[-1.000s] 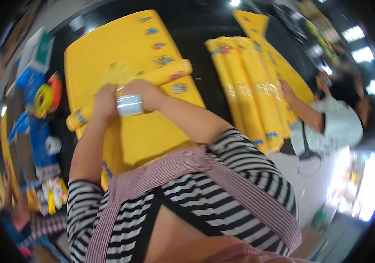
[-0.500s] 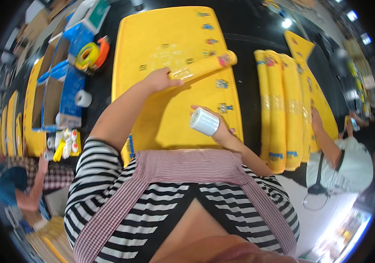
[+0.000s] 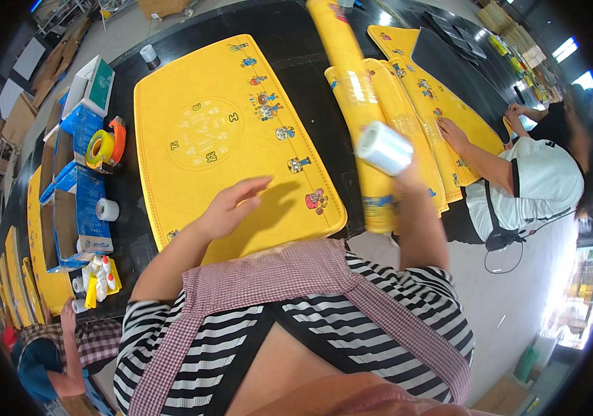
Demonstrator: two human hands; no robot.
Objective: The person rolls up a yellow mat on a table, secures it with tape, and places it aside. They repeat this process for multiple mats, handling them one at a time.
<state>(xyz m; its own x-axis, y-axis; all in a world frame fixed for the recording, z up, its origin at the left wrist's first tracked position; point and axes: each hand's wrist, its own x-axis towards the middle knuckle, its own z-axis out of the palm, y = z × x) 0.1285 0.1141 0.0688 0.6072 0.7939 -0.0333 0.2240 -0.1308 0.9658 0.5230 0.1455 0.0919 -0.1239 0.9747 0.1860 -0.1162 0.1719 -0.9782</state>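
A wide yellow mat (image 3: 171, 118) with cartoon figures along its right edge lies flat on the black table. Above its near part hovers my left hand (image 3: 223, 215), fingers outstretched and holding nothing. My right hand (image 3: 413, 182), somewhat blurred, is over the right side with a roll of clear tape (image 3: 384, 148) in its grip. Just behind the tape, a rolled yellow mat (image 3: 350, 76) with clear tape round it lies slanting against other rolled yellow mats (image 3: 407, 125). Whether my right hand also touches this roll cannot be made out.
Blue cardboard boxes (image 3: 92, 208) stand at the left, with an orange tape dispenser (image 3: 117, 142) beside them. Nearby are a small tape roll (image 3: 107, 210) and white bottles (image 3: 102, 274). A co-worker's hand (image 3: 454, 135) rests on yellow mats at the right; another person sits lower left.
The rolled mat has left my left hand and now lies over the rolls at the right. My right hand has moved right with the tape roll. The view has turned.
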